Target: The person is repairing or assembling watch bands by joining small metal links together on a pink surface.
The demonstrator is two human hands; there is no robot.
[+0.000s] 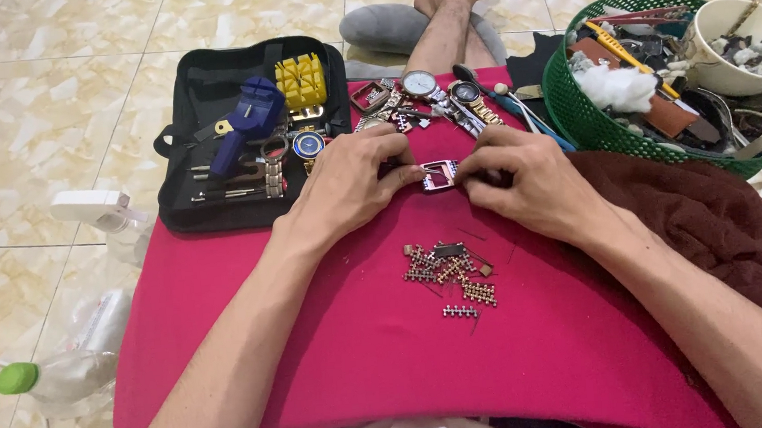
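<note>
One small square pink-faced watch case (439, 175)

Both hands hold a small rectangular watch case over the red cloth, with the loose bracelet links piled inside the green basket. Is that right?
Not quite. The head view shows the loose bracelet links lying on the red cloth, not in the green basket. The left hand and right hand do hold the rectangular watch case over that cloth.

Around the pile of loose watch-band links (449, 276) the red cloth (337, 351) lies bare to the left, right and near side. Beyond it, both hands (352, 185) (526, 177) block the way, with watches (444, 93) behind them, a black tool case (196, 196) far-left and a green basket (575, 107) far-right.
</note>
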